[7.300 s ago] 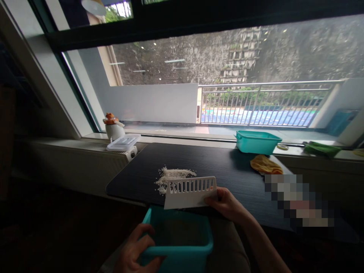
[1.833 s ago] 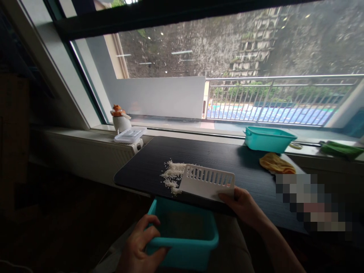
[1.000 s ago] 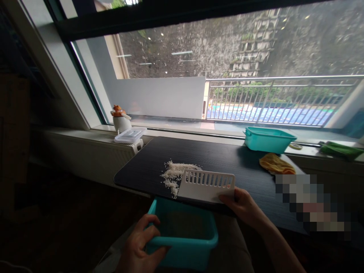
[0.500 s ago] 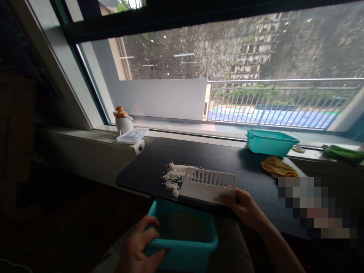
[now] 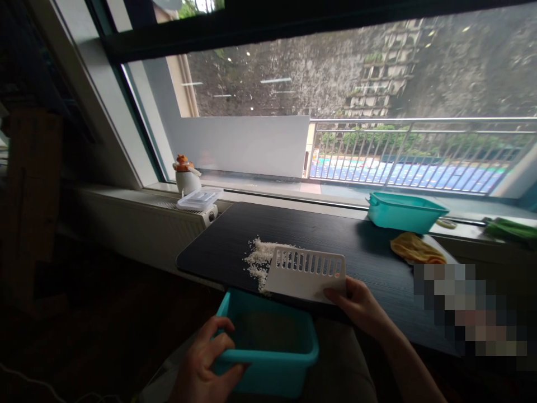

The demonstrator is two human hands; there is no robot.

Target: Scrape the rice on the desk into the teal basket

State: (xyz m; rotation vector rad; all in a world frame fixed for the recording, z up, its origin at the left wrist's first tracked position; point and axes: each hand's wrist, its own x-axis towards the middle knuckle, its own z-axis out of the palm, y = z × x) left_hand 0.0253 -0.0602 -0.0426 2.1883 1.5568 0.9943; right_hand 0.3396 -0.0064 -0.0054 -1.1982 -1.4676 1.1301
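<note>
My left hand [image 5: 210, 358] grips the near-left rim of a teal plastic bin [image 5: 277, 372], held below the table's front edge. The bin's inside is dim, and what lies at its bottom is hard to make out. In my right hand [image 5: 356, 302] is a white slotted plastic board [image 5: 304, 285], held by its right end, thumb on top. The board lies low over the black table [image 5: 222, 235], its left edge against a scattered pile of white grains that look like rice [image 5: 260, 254].
At the back right of the table stands a second teal bin [image 5: 403, 215], with a yellow cloth [image 5: 415, 248] in front of it. A clear plastic lid [image 5: 199, 198] rests on the radiator by a white jar with an orange top [image 5: 187, 179]. A window runs behind.
The view has shifted slightly, so the scene sits a little farther right. Relative to the table, the slotted board has moved slightly left against the grains. Both hands keep their grips.
</note>
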